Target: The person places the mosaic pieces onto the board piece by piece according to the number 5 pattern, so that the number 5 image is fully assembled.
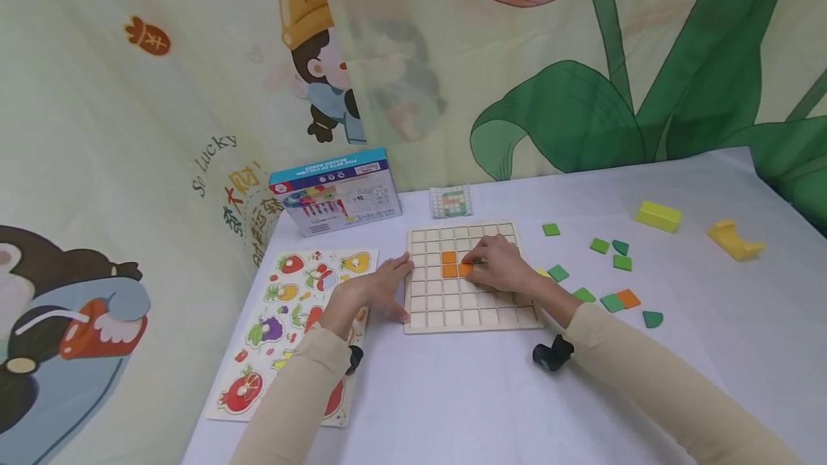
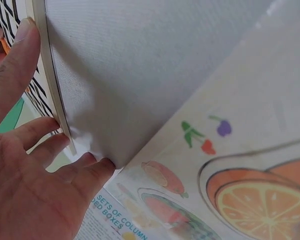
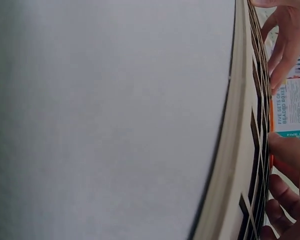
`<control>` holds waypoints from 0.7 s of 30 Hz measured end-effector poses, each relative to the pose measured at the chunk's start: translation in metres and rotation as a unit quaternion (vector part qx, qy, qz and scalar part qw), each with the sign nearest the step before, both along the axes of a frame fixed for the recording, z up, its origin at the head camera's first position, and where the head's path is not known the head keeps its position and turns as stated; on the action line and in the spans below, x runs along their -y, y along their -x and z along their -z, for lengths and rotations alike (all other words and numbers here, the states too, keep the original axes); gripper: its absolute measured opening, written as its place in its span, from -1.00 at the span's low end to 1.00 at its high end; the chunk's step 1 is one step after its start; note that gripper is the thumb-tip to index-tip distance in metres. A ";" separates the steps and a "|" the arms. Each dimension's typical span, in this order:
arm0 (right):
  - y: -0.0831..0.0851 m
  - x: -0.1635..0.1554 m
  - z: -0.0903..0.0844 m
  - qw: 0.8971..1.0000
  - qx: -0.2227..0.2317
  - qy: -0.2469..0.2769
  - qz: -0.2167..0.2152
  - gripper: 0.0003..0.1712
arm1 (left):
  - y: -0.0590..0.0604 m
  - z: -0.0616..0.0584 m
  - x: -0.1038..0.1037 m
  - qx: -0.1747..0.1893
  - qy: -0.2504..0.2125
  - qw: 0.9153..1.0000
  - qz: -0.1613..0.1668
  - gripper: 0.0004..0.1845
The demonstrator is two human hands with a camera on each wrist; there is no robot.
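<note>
A wooden grid board [image 1: 474,314] lies on the table with orange square tiles [image 1: 449,270] set in its cells near the middle. My right hand [image 1: 500,264] reaches over the board from the right, thumb and fingertips pinching an orange tile [image 1: 463,270] at its cell. In the right wrist view, a thin orange edge shows beside the right thumb [image 3: 285,147]. My left hand [image 1: 381,288] rests at the board's left edge with fingers spread. The left wrist view has its thumb [image 2: 17,65] on the board's rim and other fingertips along the side.
Left of the board lies a fruit puzzle board [image 1: 258,379]. Behind stand a bead-set box [image 1: 342,196] and a small pattern card [image 1: 451,202]. Loose green tiles [image 1: 599,245], an orange tile [image 1: 627,298], a yellow block [image 1: 658,216] and a yellow curved piece [image 1: 735,240] lie to the right.
</note>
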State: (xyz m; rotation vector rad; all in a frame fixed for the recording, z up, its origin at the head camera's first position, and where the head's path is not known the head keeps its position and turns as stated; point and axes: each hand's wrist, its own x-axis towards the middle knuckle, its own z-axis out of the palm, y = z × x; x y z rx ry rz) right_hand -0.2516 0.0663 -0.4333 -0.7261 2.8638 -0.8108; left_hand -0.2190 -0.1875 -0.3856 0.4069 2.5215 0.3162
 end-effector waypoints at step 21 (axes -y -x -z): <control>-0.016 -0.125 -0.015 0.994 0.085 0.049 0.036 -0.55 | -0.001 -0.003 -0.003 -0.003 0.010 1.000 0.008 0.04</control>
